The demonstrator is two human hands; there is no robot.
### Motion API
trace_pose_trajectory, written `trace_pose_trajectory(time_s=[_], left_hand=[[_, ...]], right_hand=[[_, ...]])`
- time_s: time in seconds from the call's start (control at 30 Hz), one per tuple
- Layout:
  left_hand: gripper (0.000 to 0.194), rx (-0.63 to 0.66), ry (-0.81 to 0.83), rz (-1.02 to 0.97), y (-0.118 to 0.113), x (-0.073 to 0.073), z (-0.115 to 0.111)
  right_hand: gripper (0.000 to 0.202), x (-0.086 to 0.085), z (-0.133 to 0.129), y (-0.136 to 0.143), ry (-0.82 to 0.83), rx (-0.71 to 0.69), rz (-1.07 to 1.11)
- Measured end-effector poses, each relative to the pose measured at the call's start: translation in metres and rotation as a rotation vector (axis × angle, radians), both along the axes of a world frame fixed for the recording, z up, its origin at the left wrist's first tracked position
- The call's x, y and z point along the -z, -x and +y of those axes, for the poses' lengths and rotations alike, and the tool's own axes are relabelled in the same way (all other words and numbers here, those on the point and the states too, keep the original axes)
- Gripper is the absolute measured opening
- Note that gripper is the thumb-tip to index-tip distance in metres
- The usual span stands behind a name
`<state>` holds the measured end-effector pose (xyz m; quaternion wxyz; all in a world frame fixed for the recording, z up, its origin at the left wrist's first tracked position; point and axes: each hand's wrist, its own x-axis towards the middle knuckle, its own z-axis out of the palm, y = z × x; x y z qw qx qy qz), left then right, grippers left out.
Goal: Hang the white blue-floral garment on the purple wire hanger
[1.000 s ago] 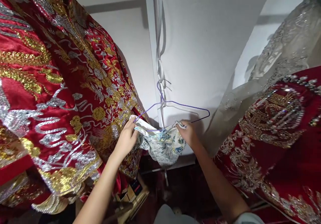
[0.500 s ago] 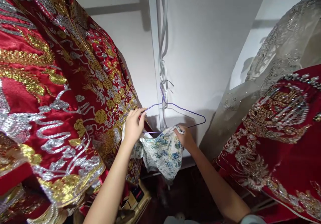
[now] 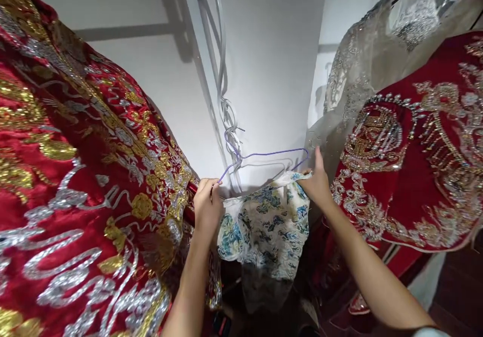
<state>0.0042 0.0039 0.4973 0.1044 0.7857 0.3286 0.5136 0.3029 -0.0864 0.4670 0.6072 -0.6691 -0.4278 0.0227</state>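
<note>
A thin purple wire hanger (image 3: 271, 153) hangs by its hook on a white cord. My left hand (image 3: 207, 201) is closed round the hanger's left end, at the upper left corner of a white garment (image 3: 267, 221) with a blue, green and yellow print. The cut of the garment cannot be made out. My right hand (image 3: 317, 183) grips its upper right edge just below the hanger's right end, fingers tucked at the band and thumb sticking up. Between my hands the top edge is stretched out, partly covering the hanger's lower bar.
Red jackets with gold and silver embroidery (image 3: 124, 141) crowd the left side. On the right hang a red beaded garment (image 3: 407, 176) and a sheer beaded white dress (image 3: 350, 75). Behind is a pale wall (image 3: 271, 65) with a twisted white cord (image 3: 222, 50). The floor below is dark.
My right hand has moved right with the garment's edge, its thumb now raised. The garment is spread wider and the hanger has tilted, left end lower. The view has turned to the right.
</note>
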Motion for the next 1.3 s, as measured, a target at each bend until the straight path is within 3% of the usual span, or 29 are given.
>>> trace_pose_trajectory(time_s=[0.13, 0.3, 0.47, 0.73, 0.93, 1.13, 1.3], left_hand=[[0.024, -0.036, 0.006, 0.003, -0.009, 0.002, -0.004], [0.023, -0.136, -0.032, 0.06, -0.023, 0.0, -0.018], [0.023, -0.245, -0.047, 0.111, -0.028, -0.002, -0.029], [0.024, -0.397, -0.077, 0.173, -0.014, -0.002, -0.025], [0.026, -0.433, 0.002, 0.169, -0.01, -0.01, -0.023], [0.029, -0.551, 0.085, 0.154, -0.015, -0.011, -0.035], [0.031, -0.464, 0.164, 0.092, -0.005, -0.01, -0.043]], right_hand=[[0.105, -0.012, 0.012, -0.022, 0.09, -0.053, -0.066], [0.111, -0.008, 0.037, -0.052, 0.117, -0.181, -0.095], [0.078, 0.002, 0.056, -0.07, 0.083, -0.247, -0.073], [0.046, 0.023, 0.028, -0.056, 0.043, -0.259, -0.002], [0.07, 0.022, 0.012, -0.035, 0.132, -0.313, -0.02], [0.086, 0.02, 0.01, -0.044, 0.125, -0.439, 0.01], [0.093, 0.015, 0.003, -0.046, 0.078, -0.416, 0.034]])
